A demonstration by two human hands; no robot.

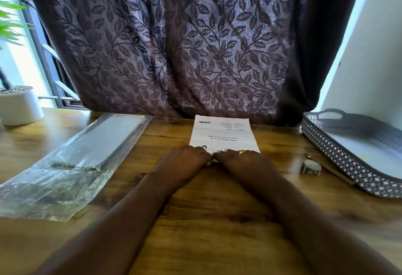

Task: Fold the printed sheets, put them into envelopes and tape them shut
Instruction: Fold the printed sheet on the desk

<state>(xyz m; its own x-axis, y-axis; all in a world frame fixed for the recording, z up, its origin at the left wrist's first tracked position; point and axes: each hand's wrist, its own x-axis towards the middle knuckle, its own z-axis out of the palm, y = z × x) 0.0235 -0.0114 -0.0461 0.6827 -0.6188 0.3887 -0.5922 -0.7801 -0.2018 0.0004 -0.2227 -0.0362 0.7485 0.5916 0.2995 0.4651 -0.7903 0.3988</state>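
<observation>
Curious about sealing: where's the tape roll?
Head view: the tape roll sits on the table's right side, between the right hand and the grey tray.

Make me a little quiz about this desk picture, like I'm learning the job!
1. True or false: the tape roll lies inside the tray.
2. Which side of the printed sheet is the plastic pack of envelopes on? A its left, B its right, C on top of it.
3. Fill in: the left hand and right hand meet at the sheet's ____ edge.
Key: 1 false, it lies on the table beside the tray. 2 A. 3 near.
</observation>
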